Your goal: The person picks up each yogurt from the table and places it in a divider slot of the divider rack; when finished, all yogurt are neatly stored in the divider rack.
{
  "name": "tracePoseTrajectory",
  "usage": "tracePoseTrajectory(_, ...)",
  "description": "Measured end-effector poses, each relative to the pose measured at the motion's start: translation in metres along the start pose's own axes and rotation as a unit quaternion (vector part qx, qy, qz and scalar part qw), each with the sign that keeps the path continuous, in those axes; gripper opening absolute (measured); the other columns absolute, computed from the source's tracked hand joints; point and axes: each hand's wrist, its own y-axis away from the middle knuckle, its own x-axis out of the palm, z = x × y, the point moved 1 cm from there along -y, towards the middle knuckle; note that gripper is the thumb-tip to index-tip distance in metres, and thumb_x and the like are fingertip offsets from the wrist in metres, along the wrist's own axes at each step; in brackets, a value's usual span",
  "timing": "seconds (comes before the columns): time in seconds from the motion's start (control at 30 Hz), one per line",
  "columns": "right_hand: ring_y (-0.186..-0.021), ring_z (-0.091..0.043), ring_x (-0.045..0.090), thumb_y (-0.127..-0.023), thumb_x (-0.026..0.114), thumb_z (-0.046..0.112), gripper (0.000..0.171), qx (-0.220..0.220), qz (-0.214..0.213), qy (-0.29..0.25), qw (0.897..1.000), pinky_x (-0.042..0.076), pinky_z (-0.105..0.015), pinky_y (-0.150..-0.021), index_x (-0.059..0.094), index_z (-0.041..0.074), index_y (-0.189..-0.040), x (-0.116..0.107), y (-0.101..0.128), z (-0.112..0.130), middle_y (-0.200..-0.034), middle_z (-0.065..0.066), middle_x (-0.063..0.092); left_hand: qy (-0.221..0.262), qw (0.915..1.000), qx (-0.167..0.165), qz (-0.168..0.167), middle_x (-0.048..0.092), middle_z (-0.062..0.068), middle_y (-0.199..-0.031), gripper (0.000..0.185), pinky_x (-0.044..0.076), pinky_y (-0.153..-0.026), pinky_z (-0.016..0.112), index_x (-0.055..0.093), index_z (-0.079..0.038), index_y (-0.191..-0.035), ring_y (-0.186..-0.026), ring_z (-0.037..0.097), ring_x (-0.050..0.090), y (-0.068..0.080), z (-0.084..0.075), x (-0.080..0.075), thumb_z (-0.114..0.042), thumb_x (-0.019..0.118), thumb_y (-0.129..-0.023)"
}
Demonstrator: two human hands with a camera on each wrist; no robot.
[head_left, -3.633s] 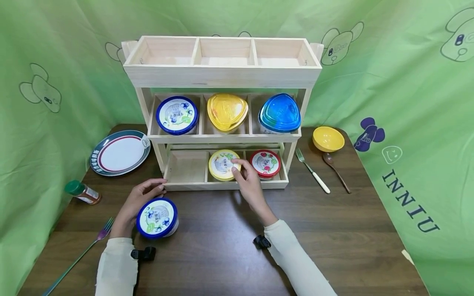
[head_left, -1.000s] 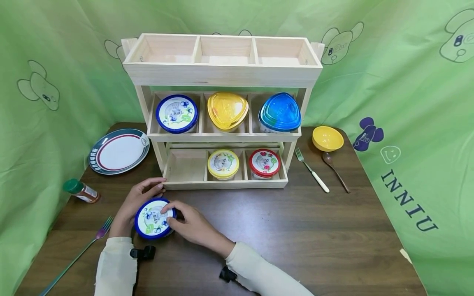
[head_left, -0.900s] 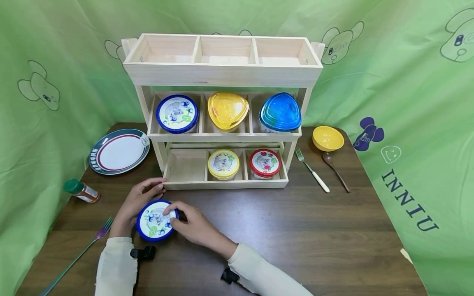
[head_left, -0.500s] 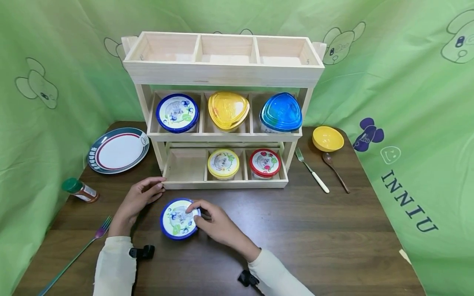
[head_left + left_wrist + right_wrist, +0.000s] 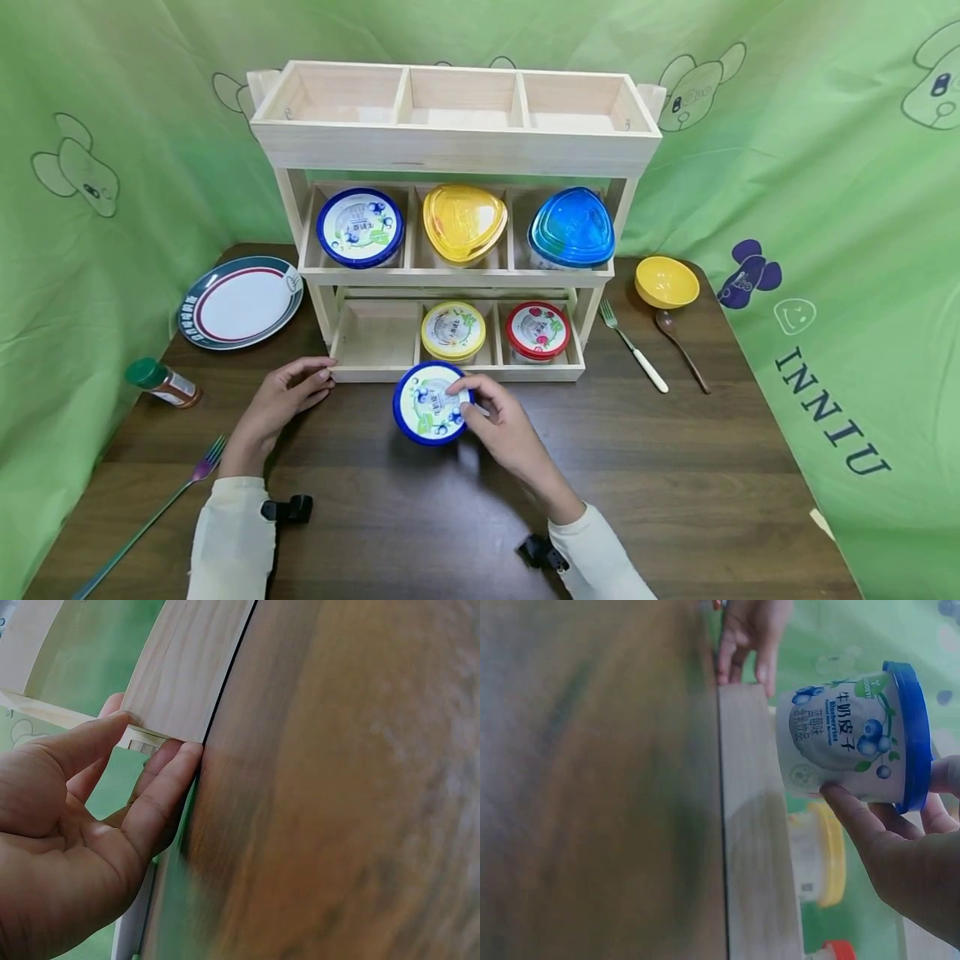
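Observation:
My right hand (image 5: pixel 504 429) holds a round white tub with a blue lid and blueberry print (image 5: pixel 431 403), tilted and lifted just in front of the rack's lower tier. In the right wrist view, the thumb is at the lid and fingers support the side of the tub (image 5: pixel 840 739). My left hand (image 5: pixel 281 400) grips the lower left front corner of the wooden rack (image 5: pixel 450 150), thumb and fingertips at the board's end in the left wrist view. Below, a yellow-lidded tub (image 5: pixel 453 329) occupies the middle compartment and a red-lidded tub (image 5: pixel 537 329) the right one; the left compartment holds nothing.
The middle tier bears a blue-lidded tub (image 5: pixel 360 227), a yellow-lidded one (image 5: pixel 463 223) and a blue triangular-lidded one (image 5: pixel 572 227). Left are a plate (image 5: pixel 247 304), spice jar (image 5: pixel 163 383) and long fork (image 5: pixel 157 517). Right are a bowl (image 5: pixel 666 282), fork (image 5: pixel 633 346) and spoon (image 5: pixel 681 350).
My right hand has left the yellow-lidded tub, taken the blueberry tub from beside my left hand, and carried it right and up toward the rack. The left hand has stayed at the corner.

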Motion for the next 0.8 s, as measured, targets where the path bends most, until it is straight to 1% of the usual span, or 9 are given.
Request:
tracePoseTrajectory(0.13, -0.120, -0.029, 0.061, -0.104, 0.057, -0.003, 0.024, -0.025, -0.021, -0.013, 0.999, 0.058, -0.028, -0.093, 0.068, -0.005, -0.125, -0.004, -0.004, 0.007, -0.140, -0.020, 0.062, 0.000, 1.0000, -0.003, -0.001, 0.059, 0.006, -0.138, 0.032, 0.057, -0.099, 0.024, 0.069, -0.010, -0.143, -0.111, 0.006, 0.068, 0.000, 0.000, -0.001, -0.020, 0.062, -0.113)
tracePoseTrajectory(0.3, -0.127, -0.028, 0.060, -0.105, 0.057, -0.004, 0.024, -0.049, -0.032, -0.017, 0.998, 0.054, -0.027, -0.101, 0.067, -0.005, -0.126, -0.001, -0.014, 0.016, -0.141, -0.019, 0.062, -0.001, 1.0000, -0.003, -0.001, 0.059, 0.006, -0.138, 0.033, 0.057, -0.099, 0.024, 0.069, -0.010, -0.143, -0.112, 0.006, 0.068, 0.001, 0.000, -0.003, -0.022, 0.063, -0.113)
tracePoseTrajectory(0.47, -0.128, -0.027, 0.058, -0.107, 0.056, 0.000, 0.023, -0.075, -0.031, -0.029, 0.996, 0.050, -0.027, -0.103, 0.066, -0.006, -0.128, 0.011, -0.029, 0.024, -0.141, -0.019, 0.062, -0.003, 1.0000, 0.000, -0.002, 0.057, 0.010, -0.141, 0.035, 0.057, -0.098, 0.024, 0.067, -0.008, -0.145, -0.112, 0.006, 0.068, 0.001, 0.001, -0.003, -0.022, 0.062, -0.113)
tracePoseTrajectory(0.63, -0.143, -0.026, 0.053, -0.109, 0.057, 0.003, 0.027, -0.086, -0.020, -0.051, 0.995, 0.051, -0.025, -0.105, 0.066, -0.006, -0.133, 0.025, -0.042, 0.029, -0.153, -0.016, 0.057, -0.005, 1.0000, -0.001, 0.003, 0.052, 0.019, -0.149, 0.038, 0.057, -0.099, 0.025, 0.063, -0.004, -0.148, -0.112, 0.007, 0.068, 0.001, 0.001, 0.000, -0.020, 0.061, -0.114)
tracePoseTrajectory(0.7, -0.143, -0.025, 0.053, -0.109, 0.057, 0.003, 0.028, -0.088, -0.013, -0.058, 0.994, 0.052, -0.024, -0.104, 0.067, -0.005, -0.135, 0.031, -0.048, 0.029, -0.154, -0.015, 0.056, -0.004, 1.0000, -0.001, 0.006, 0.050, 0.021, -0.151, 0.037, 0.057, -0.099, 0.026, 0.063, -0.005, -0.148, -0.112, 0.007, 0.068, 0.001, 0.000, 0.000, -0.019, 0.061, -0.114)
tracePoseTrajectory(0.8, -0.136, -0.023, 0.058, -0.109, 0.058, 0.003, 0.028, -0.085, -0.014, -0.048, 0.995, 0.054, -0.026, -0.101, 0.068, -0.003, -0.135, 0.040, -0.058, 0.026, -0.152, -0.014, 0.059, -0.002, 1.0000, -0.005, 0.005, 0.052, 0.020, -0.149, 0.035, 0.058, -0.099, 0.026, 0.066, -0.008, -0.146, -0.111, 0.007, 0.069, 0.001, 0.000, 0.000, -0.020, 0.061, -0.114)
